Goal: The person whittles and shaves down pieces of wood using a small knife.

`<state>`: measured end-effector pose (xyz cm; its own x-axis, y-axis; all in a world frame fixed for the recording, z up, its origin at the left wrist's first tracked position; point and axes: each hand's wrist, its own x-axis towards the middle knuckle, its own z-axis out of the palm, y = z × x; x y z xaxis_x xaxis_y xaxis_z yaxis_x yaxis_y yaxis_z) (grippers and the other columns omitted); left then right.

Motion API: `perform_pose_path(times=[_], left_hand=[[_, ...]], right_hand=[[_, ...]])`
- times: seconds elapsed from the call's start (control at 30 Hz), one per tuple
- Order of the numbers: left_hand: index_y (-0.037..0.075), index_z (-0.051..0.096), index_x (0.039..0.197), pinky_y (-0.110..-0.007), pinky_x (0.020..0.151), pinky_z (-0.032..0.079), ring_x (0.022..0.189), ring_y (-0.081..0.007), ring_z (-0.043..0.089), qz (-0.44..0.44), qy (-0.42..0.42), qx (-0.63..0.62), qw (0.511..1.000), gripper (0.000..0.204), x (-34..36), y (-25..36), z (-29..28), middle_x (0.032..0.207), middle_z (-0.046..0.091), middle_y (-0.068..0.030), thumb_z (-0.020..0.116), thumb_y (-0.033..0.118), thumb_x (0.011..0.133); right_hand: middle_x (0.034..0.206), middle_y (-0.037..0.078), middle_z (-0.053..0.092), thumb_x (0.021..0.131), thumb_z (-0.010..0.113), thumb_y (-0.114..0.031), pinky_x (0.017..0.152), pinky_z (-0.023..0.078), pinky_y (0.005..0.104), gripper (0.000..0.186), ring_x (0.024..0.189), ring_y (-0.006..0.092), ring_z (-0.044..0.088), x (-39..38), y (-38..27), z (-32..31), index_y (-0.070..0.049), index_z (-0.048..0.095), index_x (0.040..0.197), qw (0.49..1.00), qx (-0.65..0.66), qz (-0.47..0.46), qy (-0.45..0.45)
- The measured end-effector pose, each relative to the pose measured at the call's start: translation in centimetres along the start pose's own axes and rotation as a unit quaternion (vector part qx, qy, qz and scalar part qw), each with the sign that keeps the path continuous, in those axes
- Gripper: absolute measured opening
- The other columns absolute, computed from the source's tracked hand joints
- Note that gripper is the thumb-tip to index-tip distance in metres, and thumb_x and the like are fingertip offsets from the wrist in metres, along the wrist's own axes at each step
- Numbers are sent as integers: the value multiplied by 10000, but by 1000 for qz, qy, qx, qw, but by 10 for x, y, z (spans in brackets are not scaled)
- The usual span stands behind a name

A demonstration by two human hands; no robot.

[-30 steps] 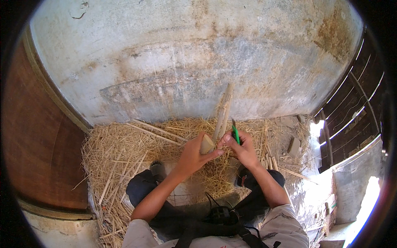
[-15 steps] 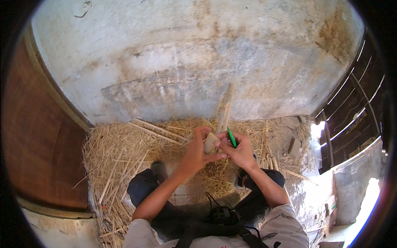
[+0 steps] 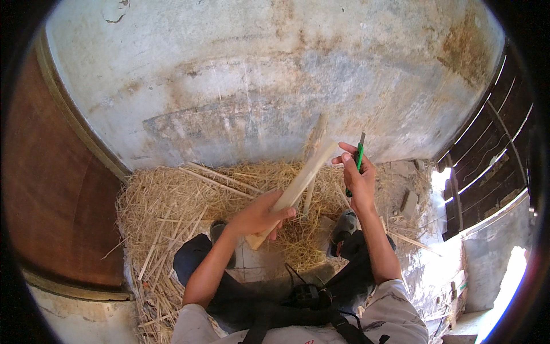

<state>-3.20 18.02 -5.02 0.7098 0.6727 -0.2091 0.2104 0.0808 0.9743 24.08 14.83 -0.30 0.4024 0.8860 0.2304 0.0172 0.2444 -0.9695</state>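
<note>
Pale wooden strip, at the view's centre, slants from seven o'clock to one o'clock. The left hand, towards its lower end, has its grip clamped around the strip. At three o'clock from the strip's middle, the right hand has its grip closed on a green knife, whose blade points to twelve o'clock, apart from the wood. Beyond, relative to the view's centre: stained wall, twelve o'clock; brown panel, nine o'clock; dark boards, three o'clock. Straw covers much of the floor.
</note>
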Motion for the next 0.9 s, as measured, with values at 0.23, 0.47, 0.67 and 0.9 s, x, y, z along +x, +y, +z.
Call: perform_pose_path(times=[0.23,0.47,0.67,0.9], left_hand=[[56,493,1537,-337,665,535,755,-141,644,56,47,58,996,768,-2,33,12,892,611,-8,853,392,947],[70,534,1451,-314,799,512,940,-117,618,123,15,61,990,702,7,23,14,988,630,-3,891,341,911],[70,525,1452,-298,806,518,971,-108,616,179,26,49,982,616,14,10,21,992,634,1,845,250,956],[58,439,1544,-316,759,511,904,-118,601,131,-17,76,988,691,11,-2,22,963,600,2,809,209,981]], right_hand=[[895,108,713,1073,653,-327,590,467,335,290,654,218,606,-13,26,-6,-44,681,1126,936,-234,-223,-141],[949,148,740,937,817,-231,655,579,403,279,759,346,742,-39,17,5,-14,715,1080,856,-346,-293,-250],[924,141,748,922,829,-216,629,580,393,250,731,324,740,-45,11,3,-30,736,1060,833,-394,-314,-228],[925,133,773,948,808,-263,628,587,408,229,753,342,748,-26,9,-11,-62,768,1048,867,-371,-311,-118]])
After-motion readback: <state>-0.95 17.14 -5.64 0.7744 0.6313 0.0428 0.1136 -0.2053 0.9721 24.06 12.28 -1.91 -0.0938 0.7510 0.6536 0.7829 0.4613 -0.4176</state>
